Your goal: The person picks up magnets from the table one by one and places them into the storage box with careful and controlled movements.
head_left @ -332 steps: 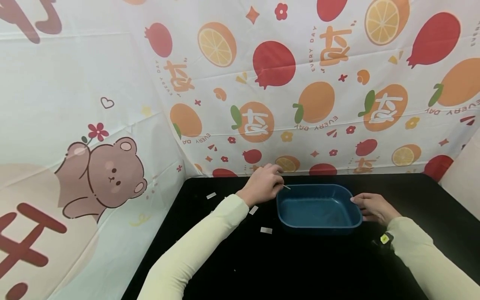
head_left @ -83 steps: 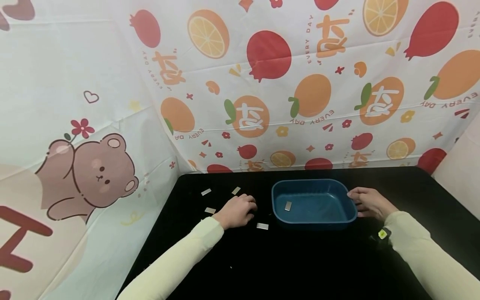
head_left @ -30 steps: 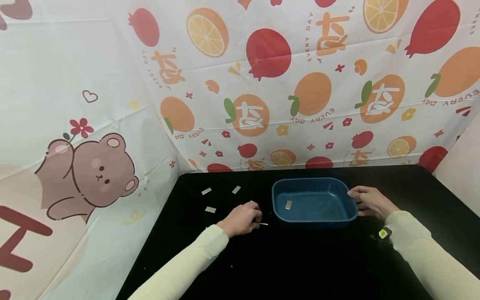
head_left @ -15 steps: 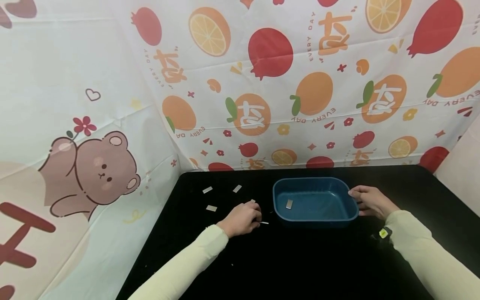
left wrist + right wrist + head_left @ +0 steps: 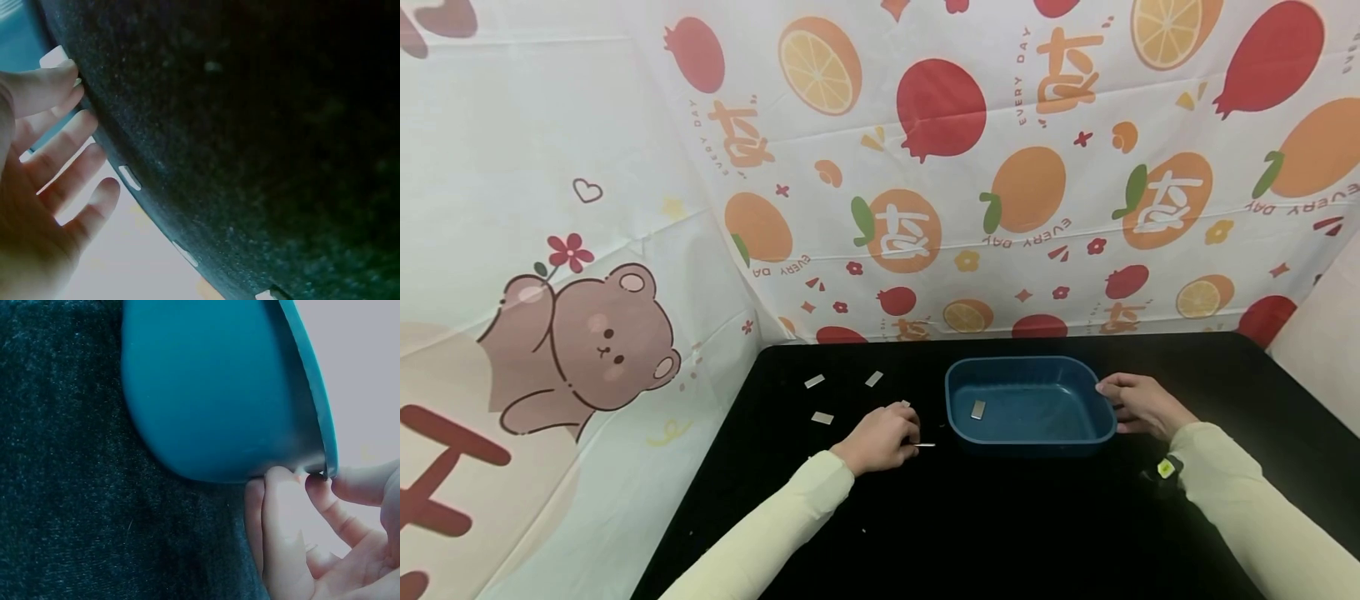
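Observation:
In the head view my left hand (image 5: 880, 439) is low over the black table, left of the blue basin. Its thumb and forefinger pinch a small silvery-white rectangular piece (image 5: 927, 445), also seen as a white block (image 5: 54, 57) in the left wrist view. The other fingers are spread loosely. A pale patch shows by its knuckles; I cannot tell what it is. My right hand (image 5: 1145, 406) grips the right end of the blue basin (image 5: 1037, 439), thumb on the rim (image 5: 329, 440) and fingers against the outer wall. One similar silvery piece (image 5: 977, 410) lies inside the basin.
Three more flat silvery pieces lie on the black table (image 5: 1000, 533) at the far left: one piece (image 5: 815, 381), a second piece (image 5: 874, 379) and a nearer piece (image 5: 822, 418). A fruit-print cloth (image 5: 955, 183) hangs behind the table, and a bear-print cloth (image 5: 617, 350) hangs at left.
Since 11.1 s ago a piece has come into the basin, and my left hand has moved back left. The piece on the table near the basin is now in its pinch. My right hand keeps its grip.

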Motion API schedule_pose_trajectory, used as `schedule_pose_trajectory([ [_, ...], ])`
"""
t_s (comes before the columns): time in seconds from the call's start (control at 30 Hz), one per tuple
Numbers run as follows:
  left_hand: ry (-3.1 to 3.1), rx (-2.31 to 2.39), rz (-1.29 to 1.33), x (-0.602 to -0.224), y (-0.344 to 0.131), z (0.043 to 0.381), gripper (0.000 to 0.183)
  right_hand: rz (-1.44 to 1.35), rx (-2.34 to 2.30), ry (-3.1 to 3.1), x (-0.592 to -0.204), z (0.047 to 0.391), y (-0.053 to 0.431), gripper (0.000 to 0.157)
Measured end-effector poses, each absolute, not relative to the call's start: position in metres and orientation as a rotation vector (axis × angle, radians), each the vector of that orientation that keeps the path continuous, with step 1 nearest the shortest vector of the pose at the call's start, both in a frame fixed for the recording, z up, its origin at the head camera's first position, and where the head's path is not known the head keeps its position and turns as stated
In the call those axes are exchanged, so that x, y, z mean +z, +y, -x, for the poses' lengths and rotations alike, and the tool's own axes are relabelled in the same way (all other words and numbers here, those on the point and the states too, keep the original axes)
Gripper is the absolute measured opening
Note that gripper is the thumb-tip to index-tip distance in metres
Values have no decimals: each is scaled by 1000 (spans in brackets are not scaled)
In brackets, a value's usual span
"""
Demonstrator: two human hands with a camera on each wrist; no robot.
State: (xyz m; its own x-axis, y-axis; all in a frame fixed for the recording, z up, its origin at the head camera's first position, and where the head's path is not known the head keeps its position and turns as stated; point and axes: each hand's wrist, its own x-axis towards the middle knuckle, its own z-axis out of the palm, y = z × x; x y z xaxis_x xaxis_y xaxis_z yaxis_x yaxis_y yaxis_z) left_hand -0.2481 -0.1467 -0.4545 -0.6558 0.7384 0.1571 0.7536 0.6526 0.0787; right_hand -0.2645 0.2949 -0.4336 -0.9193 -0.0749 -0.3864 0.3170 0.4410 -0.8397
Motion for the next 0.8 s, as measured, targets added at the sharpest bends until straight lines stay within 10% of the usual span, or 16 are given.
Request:
schedule_pose_trajectory([
  [0.8,-2796,-295,1146,-430,-156,259,11,-195,-1451,2343,-434,266,296,44],
])
